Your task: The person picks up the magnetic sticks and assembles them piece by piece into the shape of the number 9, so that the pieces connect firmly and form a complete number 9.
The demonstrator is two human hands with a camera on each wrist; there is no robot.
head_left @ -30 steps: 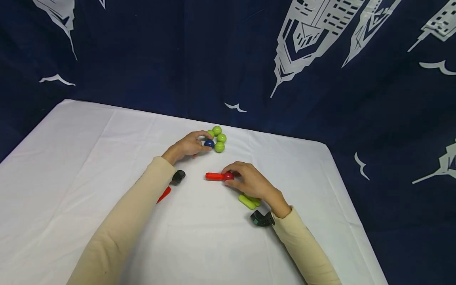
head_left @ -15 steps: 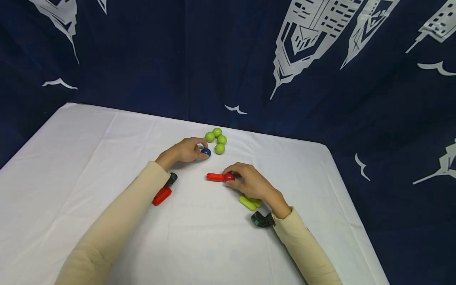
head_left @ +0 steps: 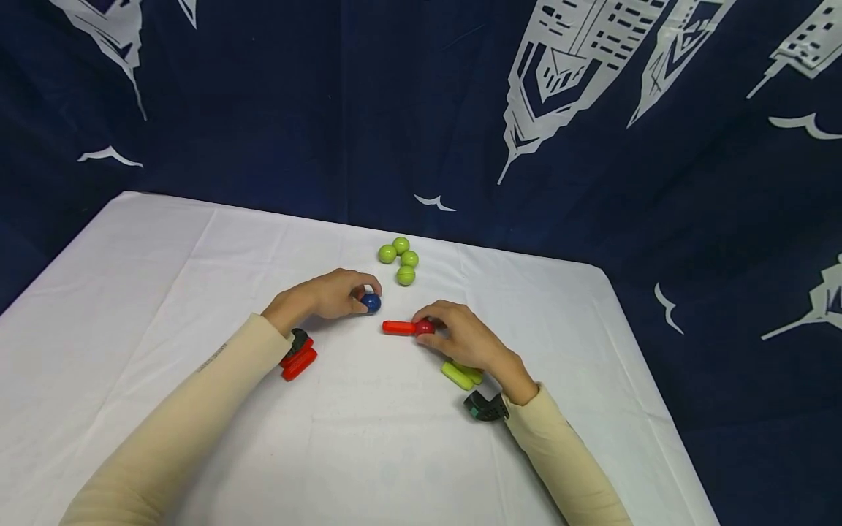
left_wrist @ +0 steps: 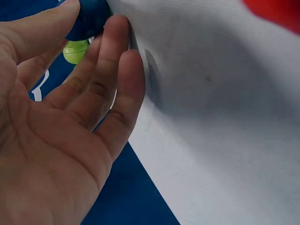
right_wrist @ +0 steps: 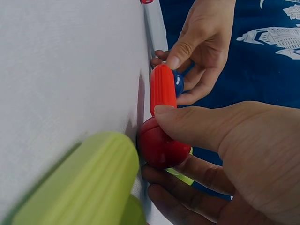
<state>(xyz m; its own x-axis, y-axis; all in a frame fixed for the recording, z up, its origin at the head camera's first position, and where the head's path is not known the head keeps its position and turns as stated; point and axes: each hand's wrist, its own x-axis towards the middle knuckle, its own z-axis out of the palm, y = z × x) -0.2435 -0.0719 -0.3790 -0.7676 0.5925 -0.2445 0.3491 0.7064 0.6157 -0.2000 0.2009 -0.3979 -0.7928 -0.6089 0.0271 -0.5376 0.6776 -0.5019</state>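
Note:
My left hand [head_left: 332, 294] pinches a blue ball [head_left: 371, 303] between thumb and fingertips, low over the white tablecloth; its last fingers stay extended in the left wrist view. A short way to the right, my right hand [head_left: 463, 334] holds a dark red ball [right_wrist: 161, 147] between thumb and fingers. A bright red ridged stick [right_wrist: 162, 89] runs from that ball toward the left hand, end against the ball. Beneath the right wrist lie light green ridged sticks [head_left: 457, 375], large in the right wrist view. Red sticks [head_left: 300, 364] lie by the left wrist, partly covered by its black strap.
Several green balls [head_left: 406, 275] sit in a loose cluster toward the table's back edge. The white tablecloth [head_left: 368, 453] covers the table. Behind it hangs a dark blue curtain [head_left: 421, 109] with white building and bird prints.
The left hand has drawn the blue ball away from the green balls, toward me and slightly left. More of the red sticks now shows. The right hand stays put at the red ball.

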